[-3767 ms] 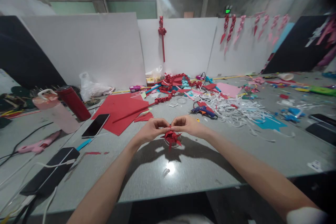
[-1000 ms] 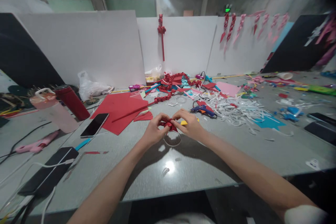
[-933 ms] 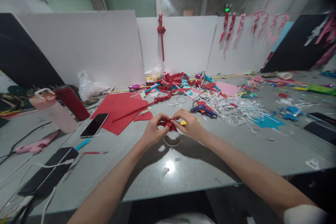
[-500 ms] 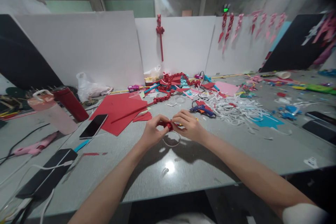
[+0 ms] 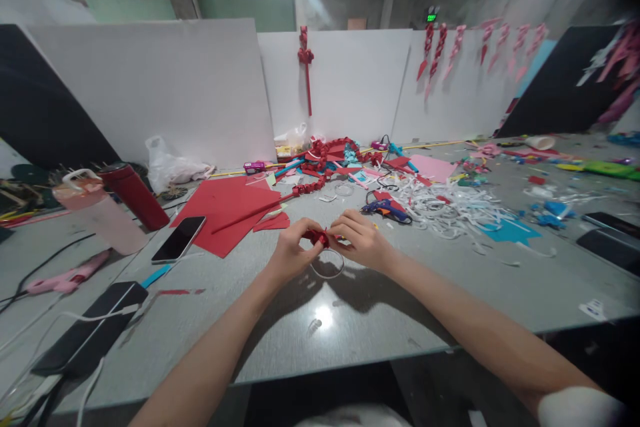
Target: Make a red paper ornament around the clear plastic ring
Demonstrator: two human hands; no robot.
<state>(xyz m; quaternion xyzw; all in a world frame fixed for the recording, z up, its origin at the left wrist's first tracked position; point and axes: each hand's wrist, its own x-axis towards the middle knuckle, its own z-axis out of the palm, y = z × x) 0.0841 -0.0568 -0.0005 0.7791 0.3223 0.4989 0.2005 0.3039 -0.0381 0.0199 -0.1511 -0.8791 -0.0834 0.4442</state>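
Note:
Between my two hands is a small folded red piece (image 5: 316, 237), perhaps paper or ribbon, mostly covered by fingers. My left hand (image 5: 296, 248) pinches it from the left, thumb underneath. From the right, my right hand (image 5: 361, 239) grips its other side with bent fingers. Just below the fingertips shows a thin pale ring (image 5: 327, 267); whether it is joined to the red piece I cannot tell. Beyond my hands lies a red braided strip (image 5: 309, 188) with a long straight red stem. A blue glue gun (image 5: 387, 208) rests past my right hand.
Red sheets (image 5: 225, 203) and a phone (image 5: 179, 240) lie to the left, near a pink bottle (image 5: 103, 213), a power strip (image 5: 93, 327) and a pink glue gun (image 5: 70, 278). Tangled white strips (image 5: 450, 207) spread at the right. White boards (image 5: 350, 93) stand behind the table (image 5: 280, 347).
More of the red piece shows by my left fingers, and it has turned slightly. Both hands stay in nearly the same place.

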